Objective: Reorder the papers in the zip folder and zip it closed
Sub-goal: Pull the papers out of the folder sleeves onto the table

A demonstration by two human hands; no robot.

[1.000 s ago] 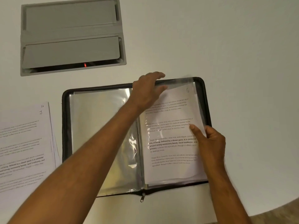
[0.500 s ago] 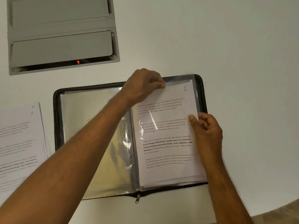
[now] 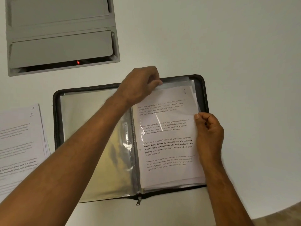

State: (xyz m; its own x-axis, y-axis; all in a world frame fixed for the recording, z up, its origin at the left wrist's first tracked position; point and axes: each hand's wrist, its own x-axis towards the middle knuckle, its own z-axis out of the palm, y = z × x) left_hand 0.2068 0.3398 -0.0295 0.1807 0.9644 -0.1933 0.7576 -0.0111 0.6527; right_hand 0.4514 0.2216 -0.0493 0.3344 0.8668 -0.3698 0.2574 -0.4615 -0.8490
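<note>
A black zip folder [image 3: 56,121] lies open on the white table, with clear plastic sleeves on both sides. On its right half lies a printed sheet [image 3: 167,144] marked 6 at its top corner. My left hand [image 3: 140,85] pinches the top edge of the clear sleeve over that sheet. At the sheet's right edge my right hand [image 3: 208,129] pinches the paper, fingers curled. The left sleeve [image 3: 84,128] shows no paper. The zip pull [image 3: 138,201] hangs at the folder's near edge by the spine.
A stack of printed papers [image 3: 19,144] lies left of the folder, its top sheet marked 1. A grey cable hatch [image 3: 60,35] with a red light is set into the table behind. The table's rounded edge runs at the lower right.
The sheet has slid down into the sleeve; its top edge sits lower. My left hand closed from a flat press into a pinch on the sleeve top. My right hand curled at the right edge.
</note>
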